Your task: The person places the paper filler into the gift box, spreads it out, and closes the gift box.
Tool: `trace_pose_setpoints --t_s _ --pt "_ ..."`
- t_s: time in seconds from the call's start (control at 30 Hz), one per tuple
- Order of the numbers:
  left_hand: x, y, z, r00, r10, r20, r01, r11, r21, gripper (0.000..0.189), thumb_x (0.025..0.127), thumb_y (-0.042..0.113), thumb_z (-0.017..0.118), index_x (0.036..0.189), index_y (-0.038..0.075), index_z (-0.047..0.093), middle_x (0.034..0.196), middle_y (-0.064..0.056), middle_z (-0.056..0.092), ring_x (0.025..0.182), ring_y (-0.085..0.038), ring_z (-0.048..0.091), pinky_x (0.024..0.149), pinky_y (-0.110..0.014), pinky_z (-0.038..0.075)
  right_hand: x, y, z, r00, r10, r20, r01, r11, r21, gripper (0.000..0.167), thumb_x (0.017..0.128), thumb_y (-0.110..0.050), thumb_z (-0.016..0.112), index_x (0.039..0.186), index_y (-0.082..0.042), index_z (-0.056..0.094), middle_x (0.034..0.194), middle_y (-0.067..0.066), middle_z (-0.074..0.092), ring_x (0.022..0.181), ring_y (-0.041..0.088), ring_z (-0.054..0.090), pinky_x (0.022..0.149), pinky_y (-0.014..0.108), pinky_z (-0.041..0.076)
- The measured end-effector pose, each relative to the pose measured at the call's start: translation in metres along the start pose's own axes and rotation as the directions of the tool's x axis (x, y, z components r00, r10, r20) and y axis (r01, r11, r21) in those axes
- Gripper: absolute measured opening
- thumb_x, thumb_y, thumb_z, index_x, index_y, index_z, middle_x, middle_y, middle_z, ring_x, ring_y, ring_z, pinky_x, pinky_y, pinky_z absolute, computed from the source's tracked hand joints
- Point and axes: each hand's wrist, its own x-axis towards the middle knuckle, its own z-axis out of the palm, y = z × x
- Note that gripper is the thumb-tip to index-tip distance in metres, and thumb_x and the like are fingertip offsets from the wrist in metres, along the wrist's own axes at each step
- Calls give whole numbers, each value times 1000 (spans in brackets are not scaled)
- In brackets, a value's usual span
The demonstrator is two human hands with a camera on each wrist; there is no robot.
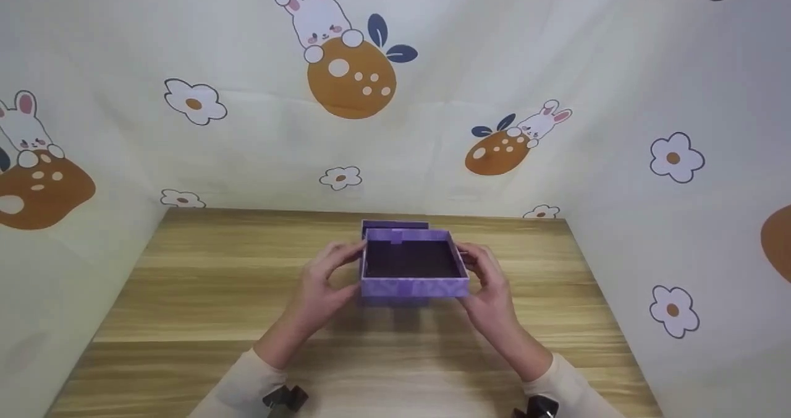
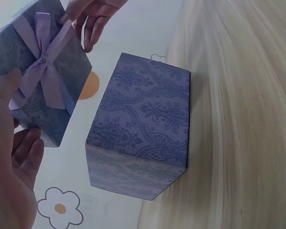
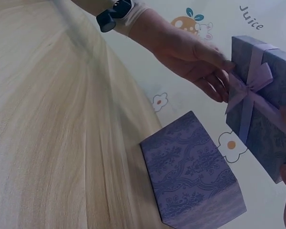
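Observation:
Both hands hold a purple patterned box lid (image 1: 383,287) by its sides, its dark hollow inside facing up. My left hand (image 1: 321,282) grips the left side, thumb near the front corner and fingers toward the back. On the opposite side, my right hand (image 1: 491,288) pinches the edge between thumb and fingers. A lilac ribbon bow (image 2: 44,59) shows on the lid's underside in both wrist views. Below the lid stands the matching deep box (image 3: 188,167) on the table; in the head view the lid hides most of it.
The wooden table (image 1: 222,319) has a cloth backdrop (image 1: 247,152) with rabbits, oranges and flowers along its back and sides. A small black device (image 1: 285,399) sits on the left cuff, another black device (image 1: 536,405) on the right.

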Motion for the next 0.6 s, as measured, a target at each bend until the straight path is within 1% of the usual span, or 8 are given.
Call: trace_pose_setpoints --t_s 0.1,0.2,0.27,0.33,0.43,0.5,0.6 --pt "3 2 0 999 28 -30 -28 999 -25 63 84 -15 88 143 -3 71 137 -9 72 124 -32 73 109 -37 59 2 0 0 1000 8 -17 -8 1000 3 57 85 14 88 138 4 69 129 21 69 111 41 70 104 29 59" --pt "5 3 1 998 43 -55 -45 998 -37 56 86 -11 88 140 -4 73 141 -13 72 124 -31 73 107 -35 60 3 0 0 999 10 -31 -10 1000 2 54 86 14 87 135 4 70 127 21 70 110 41 70 104 28 59" --pt "5 4 2 997 43 -70 -45 999 -29 52 88 -8 89 137 -3 75 140 -12 74 121 -30 74 105 -34 61 3 0 0 999 17 -40 -17 1000 -1 50 86 13 87 132 3 72 125 21 71 111 37 69 104 27 58" --pt "5 3 3 995 47 -88 -48 999 -5 48 88 -6 90 133 -1 78 136 -11 77 116 -28 77 102 -33 62 4 -1 0 998 27 -49 -28 1000 -3 45 86 12 88 128 1 74 122 18 72 111 30 70 103 27 58" --pt "3 2 4 993 44 -111 -40 998 38 43 88 -3 91 129 1 80 128 -9 80 108 -26 79 99 -33 63 4 -1 1 997 49 -59 -49 999 2 39 86 10 89 121 -2 77 115 12 76 107 20 70 99 26 59" --pt "1 1 5 991 45 -127 -38 998 58 42 87 -2 91 127 1 81 125 -9 81 105 -26 80 99 -32 63 4 -1 1 996 64 -57 -64 998 15 37 85 9 90 118 -2 77 112 9 77 105 17 71 97 26 61" --pt "1 2 7 988 38 -149 -29 997 66 43 87 1 93 128 1 81 123 -8 82 104 -26 80 98 -30 63 4 0 2 996 80 -51 -78 996 36 33 86 8 89 115 -2 76 108 7 76 101 16 71 94 26 61"
